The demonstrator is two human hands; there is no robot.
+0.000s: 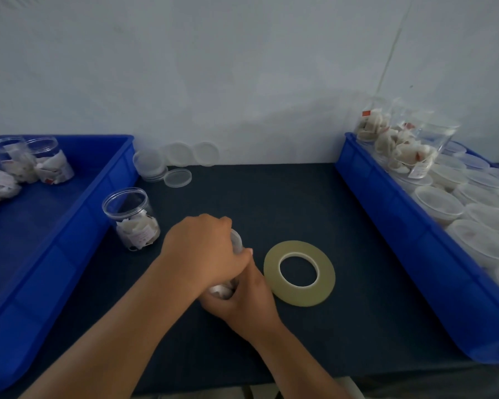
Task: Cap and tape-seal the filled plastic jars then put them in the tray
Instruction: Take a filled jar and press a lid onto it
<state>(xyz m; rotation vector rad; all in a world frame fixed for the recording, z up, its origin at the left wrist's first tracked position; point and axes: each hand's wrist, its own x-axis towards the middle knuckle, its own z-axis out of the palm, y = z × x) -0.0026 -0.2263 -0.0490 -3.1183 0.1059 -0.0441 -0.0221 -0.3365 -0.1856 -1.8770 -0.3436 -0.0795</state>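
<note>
At the middle of the dark tabletop [357, 298] both hands are on one filled plastic jar [224, 291]. The left hand [202, 249] is curled over its cap [236, 239], and the right hand [244, 298] is wrapped round the body below. The jar looks tilted, cap end away from the person. This reads as the capping step, so the trick is a square seat: hold the body firm with the right, then turn or press with the left until the cap sits level all round. A crooked cap would leave the tape bridging a gap. Whether it is fully home I cannot tell; fingers hide the seam. The tape roll [299, 273] lies flat just beside the right hand, handy for the seal. One more filled jar, the open jar [130, 220], stands to the left, near the left blue tray [110, 182], with loose lids [167, 164] by the wall. Capped containers crowd the right blue tray [386, 220], likely the destination.
</note>
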